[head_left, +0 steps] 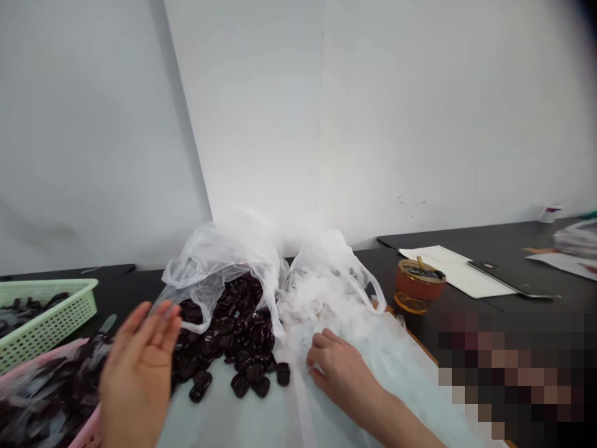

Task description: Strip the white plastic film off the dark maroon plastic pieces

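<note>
My left hand (pixel 137 376) is raised over the pink basket (pixel 91 429), palm turned inward, fingers extended and nothing in them. Just right of it, dark glossy small pieces (pixel 242 330) spill from a clear plastic bag (pixel 196 255) onto a pale sheet (pixel 209 426). My right hand (pixel 338 367) rests low over the sheet with fingers curled; whatever they pinch, if anything, is hidden. Beyond that hand, whitish translucent bits (pixel 321 298) lie at the mouth of a second plastic bag (pixel 326 246). Dark pieces mixed with translucent strips fill the pink basket.
A light green basket (pixel 60 323) with dark pieces stands at the left. On the black table (pixel 504 239) at right are an amber glass cup (pixel 417 289), white paper (pixel 459 274) and a dark phone-like slab (pixel 504 278). A white wall (pixel 289 112) rises behind.
</note>
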A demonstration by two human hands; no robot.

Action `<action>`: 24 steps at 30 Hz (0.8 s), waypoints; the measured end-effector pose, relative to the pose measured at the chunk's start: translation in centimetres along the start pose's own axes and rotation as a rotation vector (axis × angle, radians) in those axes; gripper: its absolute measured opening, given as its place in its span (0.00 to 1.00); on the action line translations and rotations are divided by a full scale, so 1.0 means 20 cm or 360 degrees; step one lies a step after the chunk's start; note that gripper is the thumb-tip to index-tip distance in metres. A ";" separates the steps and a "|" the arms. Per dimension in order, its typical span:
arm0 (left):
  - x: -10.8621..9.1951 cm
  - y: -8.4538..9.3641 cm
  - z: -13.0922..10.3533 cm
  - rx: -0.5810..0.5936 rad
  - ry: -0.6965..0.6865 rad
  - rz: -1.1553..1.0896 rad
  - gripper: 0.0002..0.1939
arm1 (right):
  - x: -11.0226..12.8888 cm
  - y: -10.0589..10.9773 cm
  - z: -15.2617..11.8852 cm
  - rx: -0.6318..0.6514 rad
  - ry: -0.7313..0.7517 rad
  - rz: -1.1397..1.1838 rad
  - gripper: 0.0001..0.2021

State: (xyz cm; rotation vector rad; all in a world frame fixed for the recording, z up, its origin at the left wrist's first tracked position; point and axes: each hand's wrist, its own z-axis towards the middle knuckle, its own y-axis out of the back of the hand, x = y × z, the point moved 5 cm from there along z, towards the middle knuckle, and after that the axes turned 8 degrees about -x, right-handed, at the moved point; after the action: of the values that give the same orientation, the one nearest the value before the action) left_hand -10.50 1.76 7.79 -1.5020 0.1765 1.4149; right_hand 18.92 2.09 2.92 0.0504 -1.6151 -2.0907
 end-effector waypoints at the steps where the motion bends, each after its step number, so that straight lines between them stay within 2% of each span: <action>1: 0.04 -0.06 -0.06 0.0058 0.0079 0.0038 0.12 | 0.00 0.01 0.00 -0.0028 0.0027 0.0039 0.12; 2: 0.10 -0.11 -0.13 0.0176 0.0216 0.0172 0.11 | 0.01 0.03 0.00 -0.0073 0.0050 0.0136 0.12; 4: 0.22 -0.19 -0.26 0.0550 0.0431 0.0487 0.11 | 0.01 0.08 0.00 -0.0191 0.0020 0.0513 0.09; 6: 0.31 -0.23 -0.39 0.0881 0.0529 0.0573 0.11 | 0.01 0.11 -0.01 -0.0243 -0.0173 0.1035 0.07; 9: 0.41 -0.26 -0.50 0.1140 0.0655 0.0559 0.14 | 0.03 0.10 -0.02 -0.0228 -0.0512 0.1748 0.12; 13: 0.47 -0.27 -0.57 0.1244 0.0719 0.0586 0.12 | 0.09 0.06 -0.03 -0.0248 -0.0705 0.2255 0.12; 16: 0.46 -0.29 -0.58 0.1270 0.0666 0.0622 0.07 | 0.10 0.01 -0.03 -0.0248 -0.0795 0.2349 0.12; 19: 0.45 -0.30 -0.60 0.1333 0.0675 0.0698 0.14 | 0.08 0.00 -0.04 -0.0383 -0.0860 0.2287 0.11; 21: 0.46 -0.30 -0.63 0.1384 0.0811 0.0673 0.18 | 0.07 -0.01 -0.05 -0.0443 -0.0853 0.2286 0.12; 24: 0.50 -0.28 -0.70 0.1454 0.1154 0.0584 0.19 | 0.10 -0.03 -0.06 -0.0394 -0.0783 0.2419 0.12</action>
State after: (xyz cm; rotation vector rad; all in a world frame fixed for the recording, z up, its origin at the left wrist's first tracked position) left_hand 5.58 -0.54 -0.10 -1.1302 1.3985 0.7672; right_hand 17.40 0.39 2.61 -1.3787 -0.9208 -1.0153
